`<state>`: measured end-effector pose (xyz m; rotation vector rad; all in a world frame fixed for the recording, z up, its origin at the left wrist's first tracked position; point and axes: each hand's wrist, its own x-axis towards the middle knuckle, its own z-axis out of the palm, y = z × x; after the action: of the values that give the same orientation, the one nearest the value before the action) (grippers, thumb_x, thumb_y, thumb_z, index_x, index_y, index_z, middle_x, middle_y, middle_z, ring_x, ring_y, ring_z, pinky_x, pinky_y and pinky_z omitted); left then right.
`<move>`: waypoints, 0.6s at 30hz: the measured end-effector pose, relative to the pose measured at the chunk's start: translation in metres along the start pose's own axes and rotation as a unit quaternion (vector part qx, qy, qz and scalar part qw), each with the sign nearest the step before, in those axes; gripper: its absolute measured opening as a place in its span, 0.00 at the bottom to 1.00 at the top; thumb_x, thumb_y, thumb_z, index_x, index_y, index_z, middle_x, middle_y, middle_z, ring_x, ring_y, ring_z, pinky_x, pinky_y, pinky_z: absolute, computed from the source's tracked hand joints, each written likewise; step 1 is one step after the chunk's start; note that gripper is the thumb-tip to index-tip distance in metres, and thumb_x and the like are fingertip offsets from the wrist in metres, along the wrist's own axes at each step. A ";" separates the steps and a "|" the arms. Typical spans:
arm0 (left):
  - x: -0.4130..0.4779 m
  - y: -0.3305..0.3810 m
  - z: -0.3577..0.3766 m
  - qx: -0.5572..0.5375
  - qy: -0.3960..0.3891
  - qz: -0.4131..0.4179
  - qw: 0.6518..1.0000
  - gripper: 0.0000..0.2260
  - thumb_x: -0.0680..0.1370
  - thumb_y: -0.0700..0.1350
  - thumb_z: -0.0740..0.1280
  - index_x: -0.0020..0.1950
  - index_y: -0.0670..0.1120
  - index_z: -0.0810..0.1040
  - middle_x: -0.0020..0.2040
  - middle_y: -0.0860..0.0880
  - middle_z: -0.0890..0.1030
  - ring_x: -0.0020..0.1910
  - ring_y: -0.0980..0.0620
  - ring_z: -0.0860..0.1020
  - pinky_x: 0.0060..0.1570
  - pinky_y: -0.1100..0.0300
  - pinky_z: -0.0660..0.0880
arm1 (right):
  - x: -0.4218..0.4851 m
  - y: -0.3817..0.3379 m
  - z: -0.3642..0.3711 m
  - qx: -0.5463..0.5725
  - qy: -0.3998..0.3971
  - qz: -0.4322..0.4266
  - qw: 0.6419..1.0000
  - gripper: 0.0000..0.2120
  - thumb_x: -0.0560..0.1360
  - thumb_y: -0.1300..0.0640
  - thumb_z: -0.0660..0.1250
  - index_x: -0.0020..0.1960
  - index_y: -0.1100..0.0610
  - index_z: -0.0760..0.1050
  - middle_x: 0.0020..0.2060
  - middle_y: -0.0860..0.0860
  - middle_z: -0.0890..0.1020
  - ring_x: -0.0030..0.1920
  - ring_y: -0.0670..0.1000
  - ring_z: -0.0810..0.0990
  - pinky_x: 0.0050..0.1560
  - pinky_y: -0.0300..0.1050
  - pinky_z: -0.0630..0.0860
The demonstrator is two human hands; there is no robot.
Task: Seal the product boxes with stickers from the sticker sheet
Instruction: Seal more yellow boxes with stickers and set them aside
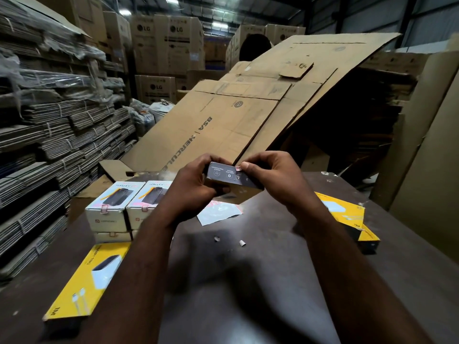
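My left hand grips a dark product box above the table, its printed side facing me. My right hand holds the box's right end, and its thumb presses a small pink sticker onto the box's upper edge. Below the hands, the white sticker sheet with a pink edge lies flat on the dark table. Two white product boxes with pink stickers on their front edges stand side by side at the left, stacked on others.
A yellow box lies at the near left and yellow boxes are stacked at the right. Two small paper scraps lie mid-table. Large flattened cardboard leans behind the table. Bundled cardboard stacks fill the left.
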<state>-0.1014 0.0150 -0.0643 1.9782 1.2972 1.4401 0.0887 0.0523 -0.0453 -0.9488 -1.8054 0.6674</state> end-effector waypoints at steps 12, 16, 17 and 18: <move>0.002 -0.007 0.002 -0.004 0.010 -0.021 1.000 0.23 0.68 0.29 0.75 0.51 0.55 0.78 0.46 0.54 0.82 0.43 0.62 0.79 0.43 0.68 0.74 | 0.001 0.002 0.010 -0.012 0.017 0.014 1.000 0.09 0.80 0.53 0.66 0.46 0.55 0.83 0.37 0.47 0.83 0.37 0.43 0.77 0.39 0.42 0.72; 0.003 -0.007 0.002 0.001 0.014 -0.031 0.999 0.22 0.68 0.30 0.74 0.50 0.55 0.77 0.45 0.54 0.82 0.41 0.63 0.78 0.41 0.69 0.73 | 0.000 0.000 0.012 0.029 0.012 0.023 0.999 0.09 0.80 0.54 0.66 0.45 0.55 0.82 0.40 0.51 0.84 0.39 0.45 0.78 0.42 0.45 0.73; 0.003 -0.008 0.002 0.002 0.014 -0.035 0.999 0.21 0.68 0.31 0.74 0.50 0.55 0.77 0.45 0.54 0.82 0.40 0.63 0.78 0.40 0.70 0.73 | 0.000 0.000 0.012 0.039 0.011 0.025 0.999 0.09 0.80 0.53 0.66 0.45 0.55 0.82 0.41 0.52 0.84 0.40 0.46 0.78 0.43 0.46 0.73; 0.003 -0.008 0.002 0.003 0.015 -0.041 0.999 0.21 0.68 0.31 0.74 0.50 0.55 0.77 0.45 0.54 0.82 0.40 0.63 0.78 0.40 0.70 0.73 | -0.001 -0.001 0.013 0.043 0.010 0.028 0.999 0.09 0.80 0.53 0.66 0.44 0.54 0.81 0.42 0.53 0.84 0.41 0.46 0.79 0.43 0.46 0.73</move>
<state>-0.1033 0.0223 -0.0690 1.8909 1.3792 1.4336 0.0770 0.0506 -0.0502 -0.9476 -1.7233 0.7622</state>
